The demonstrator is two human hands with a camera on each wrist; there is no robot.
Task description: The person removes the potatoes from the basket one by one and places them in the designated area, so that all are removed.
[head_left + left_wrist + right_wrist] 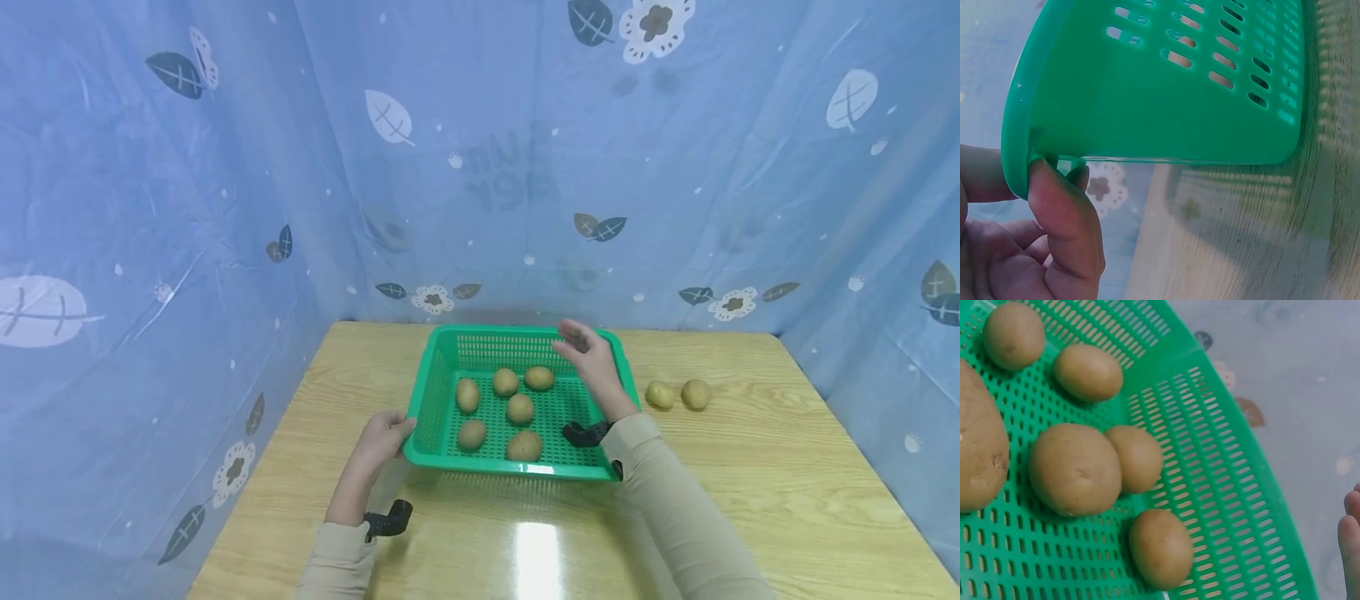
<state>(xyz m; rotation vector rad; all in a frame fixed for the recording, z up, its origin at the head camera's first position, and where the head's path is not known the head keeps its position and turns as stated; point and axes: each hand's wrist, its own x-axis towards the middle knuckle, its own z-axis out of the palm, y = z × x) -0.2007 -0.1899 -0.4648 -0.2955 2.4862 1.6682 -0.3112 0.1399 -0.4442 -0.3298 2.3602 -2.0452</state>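
Observation:
A green plastic basket point(423, 392) with slotted walls stands on the wooden table, several potatoes point(521, 409) spread over its floor. At its near left corner my left hand point(381, 437) pinches the rim; the left wrist view shows the thumb point(1063, 206) on one side of that rim point(1016, 125) and a finger on the other. My right hand point(592, 362) hovers over the right part of the basket, fingers extended and holding nothing. The right wrist view catches only its fingertips point(1352, 540) at the edge, apart from the potatoes point(1075, 469).
Two more potatoes, one paler point(661, 395) and one browner point(696, 394), lie side by side on the table point(780, 467) right of the basket. A blue patterned curtain point(517, 250) rises behind the table and along both sides.

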